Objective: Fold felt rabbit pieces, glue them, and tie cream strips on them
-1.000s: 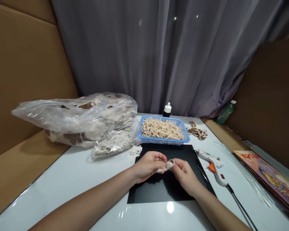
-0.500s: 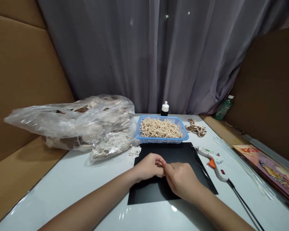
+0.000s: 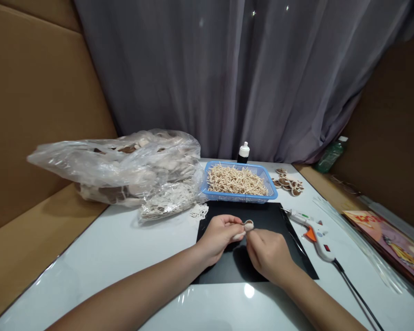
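Both hands meet over a black mat (image 3: 279,257) on the white table. My left hand (image 3: 218,236) is curled, pinching a small pale wooden piece (image 3: 248,225) between thumb and fingers. My right hand (image 3: 267,252) is closed too, its fingertips on the same piece from the right. What the piece is exactly is too small to tell. A blue basket (image 3: 272,195) of thin pale wooden sticks stands just behind the mat.
A large clear plastic bag (image 3: 124,165) of wooden parts lies at the left. A white glue gun (image 3: 313,232) with a black cord lies right of the mat. Small round wooden pieces (image 3: 288,182), a black bottle (image 3: 242,154), a green bottle (image 3: 331,154) and coloured sheets (image 3: 389,241) are behind and right.
The hands stayed together over the mat. The small piece, hidden by my fingers half a second ago, shows again between the fingertips. The view has shifted slightly.
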The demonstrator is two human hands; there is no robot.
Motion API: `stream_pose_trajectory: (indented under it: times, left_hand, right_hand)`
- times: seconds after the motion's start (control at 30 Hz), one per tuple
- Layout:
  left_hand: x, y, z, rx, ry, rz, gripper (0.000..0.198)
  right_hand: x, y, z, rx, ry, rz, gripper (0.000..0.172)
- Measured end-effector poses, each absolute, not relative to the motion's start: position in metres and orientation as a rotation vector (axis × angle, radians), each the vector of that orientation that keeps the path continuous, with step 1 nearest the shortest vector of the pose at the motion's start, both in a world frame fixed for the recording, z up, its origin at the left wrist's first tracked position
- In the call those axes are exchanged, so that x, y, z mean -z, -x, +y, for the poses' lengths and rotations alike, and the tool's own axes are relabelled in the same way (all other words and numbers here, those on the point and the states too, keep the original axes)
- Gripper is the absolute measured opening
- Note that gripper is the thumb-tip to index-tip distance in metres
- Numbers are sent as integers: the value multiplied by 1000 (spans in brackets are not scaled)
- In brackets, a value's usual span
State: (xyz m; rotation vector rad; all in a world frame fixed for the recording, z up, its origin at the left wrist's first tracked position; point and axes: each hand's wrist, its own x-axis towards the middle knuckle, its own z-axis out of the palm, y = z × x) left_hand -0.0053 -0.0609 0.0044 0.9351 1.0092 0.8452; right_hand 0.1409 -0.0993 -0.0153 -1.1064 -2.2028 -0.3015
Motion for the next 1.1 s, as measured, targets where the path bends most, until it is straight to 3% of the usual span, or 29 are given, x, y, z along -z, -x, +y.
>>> stream_pose_trajectory:
  times: [0.23, 0.37, 0.47, 0.6, 0.73, 0.83, 0.97, 1.1]
  left_hand:
    - [-8, 14, -57, -814, -945, 751, 18]
    - [-9, 20, -51, -551, -1274, 763, 18]
    - [-8, 22, -48, -468, -1512, 845, 16]
    - [-4, 20, -49, -493, -1704, 978, 9]
    - [1, 15, -53, -555, -1630, 1026, 11]
    - [3, 10, -57, -649, -1390, 1048, 12]
    - [-2, 5, -59, -798, -1021, 1084, 13]
    - [-7, 8, -58, -950, -1065, 1081, 18]
  right_hand:
    - [15, -140, -87, -1205, 1117, -1525, 28]
    - [13, -145, -82, -1584, 1079, -1308, 30]
    - [4, -149, -84, -1327, 1182, -1716, 28]
    - [-3, -149, -94, -523, 1300, -2260, 21]
    - [6, -147, -99, 176, 1249, -2453, 14]
    - [12, -148, -99, 514, 1149, -2452, 19]
    - [11, -152, -98, 581, 1019, -2465, 24]
    - [7, -152, -95, 30, 1098, -2228, 26]
